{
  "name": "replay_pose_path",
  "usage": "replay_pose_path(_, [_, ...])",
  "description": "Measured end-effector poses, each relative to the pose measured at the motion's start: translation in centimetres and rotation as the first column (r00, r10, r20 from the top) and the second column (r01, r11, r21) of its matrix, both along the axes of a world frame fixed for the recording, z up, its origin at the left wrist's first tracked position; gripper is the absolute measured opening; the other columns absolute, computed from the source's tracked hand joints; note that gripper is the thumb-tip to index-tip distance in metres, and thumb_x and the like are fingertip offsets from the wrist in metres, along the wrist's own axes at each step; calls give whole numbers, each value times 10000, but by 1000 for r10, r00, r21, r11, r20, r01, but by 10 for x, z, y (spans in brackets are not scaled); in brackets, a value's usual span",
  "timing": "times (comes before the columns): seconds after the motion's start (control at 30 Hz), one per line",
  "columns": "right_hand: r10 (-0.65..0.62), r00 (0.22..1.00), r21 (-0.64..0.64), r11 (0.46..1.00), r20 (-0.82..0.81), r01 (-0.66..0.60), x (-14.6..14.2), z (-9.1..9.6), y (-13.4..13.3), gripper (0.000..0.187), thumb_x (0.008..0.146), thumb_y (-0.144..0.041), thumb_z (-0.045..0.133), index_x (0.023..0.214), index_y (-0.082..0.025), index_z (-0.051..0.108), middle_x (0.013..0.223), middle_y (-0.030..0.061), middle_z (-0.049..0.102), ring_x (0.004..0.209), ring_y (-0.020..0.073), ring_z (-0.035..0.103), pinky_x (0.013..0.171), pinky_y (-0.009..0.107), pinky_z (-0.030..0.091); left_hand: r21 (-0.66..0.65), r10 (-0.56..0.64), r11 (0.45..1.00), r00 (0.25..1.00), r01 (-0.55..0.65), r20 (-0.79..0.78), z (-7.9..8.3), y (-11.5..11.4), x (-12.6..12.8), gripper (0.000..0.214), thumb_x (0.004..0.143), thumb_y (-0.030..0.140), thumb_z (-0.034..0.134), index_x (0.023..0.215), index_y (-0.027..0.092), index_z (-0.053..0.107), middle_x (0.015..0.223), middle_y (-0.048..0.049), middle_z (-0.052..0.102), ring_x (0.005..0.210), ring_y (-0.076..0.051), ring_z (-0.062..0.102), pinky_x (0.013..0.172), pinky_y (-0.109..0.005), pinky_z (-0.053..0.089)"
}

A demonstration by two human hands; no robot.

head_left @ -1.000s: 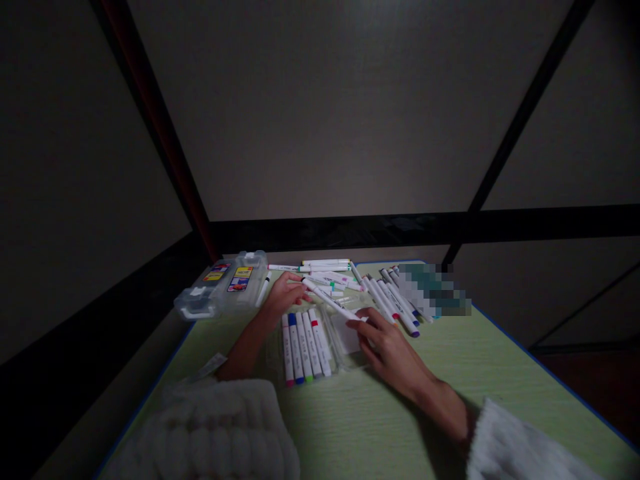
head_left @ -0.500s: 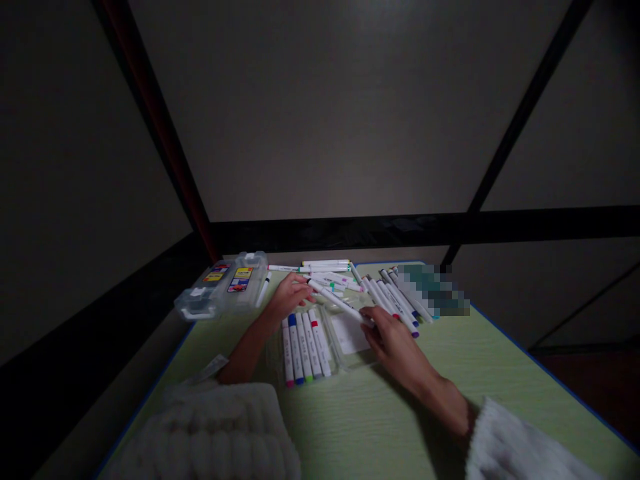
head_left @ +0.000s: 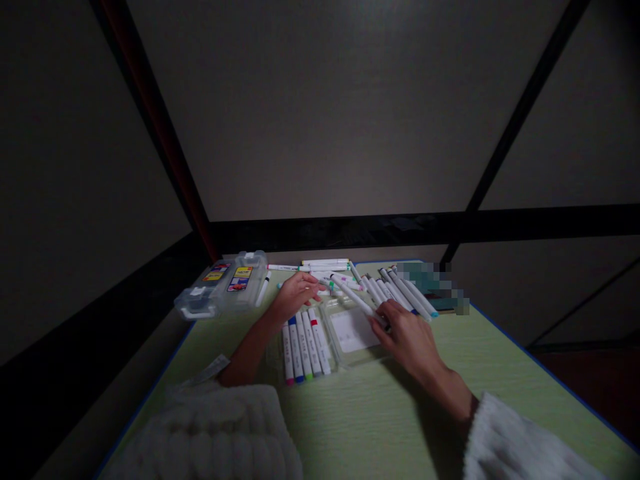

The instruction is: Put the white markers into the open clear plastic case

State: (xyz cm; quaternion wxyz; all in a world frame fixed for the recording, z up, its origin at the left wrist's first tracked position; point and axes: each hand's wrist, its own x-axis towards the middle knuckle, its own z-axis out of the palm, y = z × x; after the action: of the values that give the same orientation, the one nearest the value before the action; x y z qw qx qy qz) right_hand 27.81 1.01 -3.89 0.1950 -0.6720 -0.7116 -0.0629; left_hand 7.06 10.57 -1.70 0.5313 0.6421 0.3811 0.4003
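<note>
A white marker (head_left: 357,298) is gripped at its near end by my right hand (head_left: 405,337), its far end tilted up and to the left. My left hand (head_left: 296,295) hovers with fingers apart and nothing in them, just above the far edge of a clear plastic case (head_left: 334,357). In the case's left half, several white markers (head_left: 306,343) with coloured ends lie side by side. Its right half holds a white card (head_left: 353,330). Beside my right hand, a row of loose markers (head_left: 407,293) lies slanted on the table.
More markers (head_left: 325,263) are scattered along the back of the pale green table (head_left: 345,427). A transparent carrying case (head_left: 247,283) with colourful labels stands at the back left, a black-capped marker (head_left: 263,289) beside it. A teal object (head_left: 425,277), partly blurred, lies at the back right.
My right hand has moved right with the marker, drawing its far end away from my left hand. My left hand has shifted slightly right, and its fingers are free of the marker.
</note>
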Motion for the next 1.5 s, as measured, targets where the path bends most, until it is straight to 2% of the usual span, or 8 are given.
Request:
replay_pose_path(0.2, [-268,963,-52,962,31,270,19,4,6,179,802,-335,434,774,-182,523,759,38,607,632,165,564,470,243,213,-3,18,1000,1000,-18,-25,-6,5,-2,179,662,245,580,784,151,488,835,-49,653,598,-87,568,537,-206,382])
replay_pose_path(0.37, [-368,928,-121,920,65,373,30,4,10,224,796,-363,425,787,-174,544,770,70,627,654,198,591,461,251,226,-15,2,1000,999,-3,-52,-4,3,-2,144,660,232,571,764,149,515,814,-46,652,606,-90,568,546,-207,385])
replay_pose_path(0.47, [-367,926,-145,915,86,376,32,1,12,236,790,-370,426,790,-172,554,778,80,632,674,210,599,471,255,255,-19,-23,1000,995,21,-97,-1,3,-4,151,645,237,575,760,152,526,806,-44,645,610,-97,567,553,-215,389])
replay_pose_path(0.57, [-366,927,-170,911,85,376,33,-1,13,251,787,-379,425,800,-172,566,788,85,634,697,218,606,485,257,287,-4,-31,1000,977,31,-212,-6,9,-10,155,598,212,595,728,148,541,696,-17,614,589,-107,554,549,-219,391])
replay_pose_path(0.7, [-385,919,-194,898,85,394,34,-3,14,269,775,-400,436,801,-173,577,806,96,638,710,224,608,512,262,328,139,108,989,919,-59,-378,-15,21,-31,101,564,182,573,660,153,557,563,21,539,534,-109,501,500,-207,363])
replay_pose_path(0.93, [-379,920,-214,894,102,392,36,-5,15,275,776,-411,428,817,-177,567,828,99,642,736,241,610,528,276,353,318,225,947,775,-32,-591,-18,31,-72,60,515,118,563,536,172,578,492,18,508,511,-136,464,532,-238,326])
replay_pose_path(1.23, [-394,917,-254,881,71,398,35,-3,14,288,775,-417,426,850,-172,559,836,103,642,758,261,613,525,285,362,334,244,943,675,4,-696,-31,31,-78,134,532,67,511,483,185,552,539,-2,546,559,-146,472,574,-247,317])
replay_pose_path(1.5, [-380,921,-247,887,83,389,37,-6,14,283,793,-427,407,825,-180,542,825,100,639,759,262,613,538,293,374,333,249,943,682,-8,-688,-34,28,-81,173,521,51,489,424,193,494,478,14,484,494,-120,392,521,-238,257])
